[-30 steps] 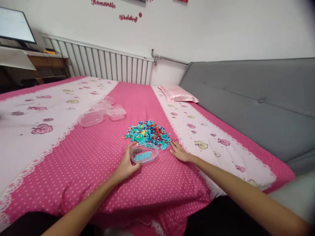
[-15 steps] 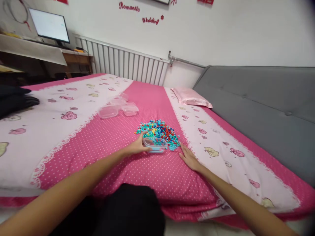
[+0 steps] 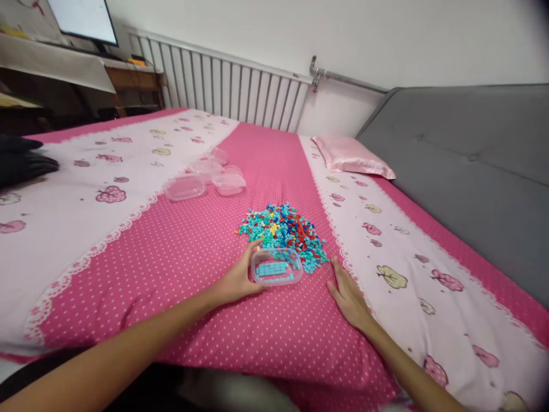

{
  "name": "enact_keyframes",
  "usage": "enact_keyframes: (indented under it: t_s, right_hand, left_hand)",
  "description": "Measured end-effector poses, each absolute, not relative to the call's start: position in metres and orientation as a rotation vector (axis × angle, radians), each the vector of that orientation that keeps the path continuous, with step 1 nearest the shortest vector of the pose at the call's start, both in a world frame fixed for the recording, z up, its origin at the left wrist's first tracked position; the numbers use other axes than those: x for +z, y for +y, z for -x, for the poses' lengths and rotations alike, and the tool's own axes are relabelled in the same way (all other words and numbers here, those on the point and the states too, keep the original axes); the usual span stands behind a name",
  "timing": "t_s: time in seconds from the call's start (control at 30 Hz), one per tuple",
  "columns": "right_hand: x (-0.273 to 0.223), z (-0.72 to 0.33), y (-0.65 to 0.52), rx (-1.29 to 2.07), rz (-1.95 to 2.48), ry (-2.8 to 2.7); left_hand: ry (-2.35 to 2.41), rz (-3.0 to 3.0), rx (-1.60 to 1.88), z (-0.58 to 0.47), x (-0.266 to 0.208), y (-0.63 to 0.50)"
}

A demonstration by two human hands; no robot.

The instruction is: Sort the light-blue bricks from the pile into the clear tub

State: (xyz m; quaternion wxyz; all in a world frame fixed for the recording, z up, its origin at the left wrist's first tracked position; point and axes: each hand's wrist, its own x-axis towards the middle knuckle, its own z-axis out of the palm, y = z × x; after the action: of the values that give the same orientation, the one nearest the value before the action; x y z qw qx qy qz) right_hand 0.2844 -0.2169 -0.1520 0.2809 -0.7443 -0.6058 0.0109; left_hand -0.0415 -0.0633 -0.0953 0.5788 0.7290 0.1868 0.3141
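Note:
My left hand (image 3: 240,276) grips the left side of a clear plastic container (image 3: 295,269), thumb at the near edge and fingers at the far edge. Inside the container lie light-blue building bricks (image 3: 272,269), lined up in rows. Just behind it spreads a pile of small building bricks (image 3: 285,226), mostly turquoise with red, dark blue and yellow ones mixed in. My right hand (image 3: 349,294) rests on the bedspread at the pile's right edge, fingers stretched out and thumb apart, holding nothing.
Several clear plastic containers (image 3: 185,187) stand farther back on the pink dotted bedspread (image 3: 193,240). A pink pillow (image 3: 351,154) lies by the grey headboard (image 3: 472,137). Dark cloth (image 3: 26,160) sits at the far left. Behind the bed are a white radiator (image 3: 223,80) and a desk with a monitor (image 3: 83,20).
The view has tilted downward and come closer. The container now shows its inside with the blue bricks more plainly. My left hand keeps its grip; my right hand stays beside the pile.

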Motion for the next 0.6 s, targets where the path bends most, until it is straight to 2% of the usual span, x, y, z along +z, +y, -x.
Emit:
enact_keyframes:
  t_s: [0.2, 0.37, 0.5, 0.6]
  right_hand:
    - [-0.136, -0.276, -0.214, 0.075, 1.942, -1.572]
    - [-0.069, -0.29, -0.162, 0.137, 1.854, -1.642]
    - [-0.003, -0.301, -0.11, 0.477, 1.689, -1.944]
    - [0.008, -0.302, -0.104, 0.719, 1.61, -2.104]
  left_hand:
    - [0.482, -1.764, 0.765, 0.044, -0.088, -0.069]
    - [0.54, -1.794, 0.725, 0.042, -0.088, -0.075]
    - [0.625, -1.801, 0.701, 0.04, -0.09, -0.077]
    - [0.692, -1.799, 0.685, 0.043, -0.095, -0.08]
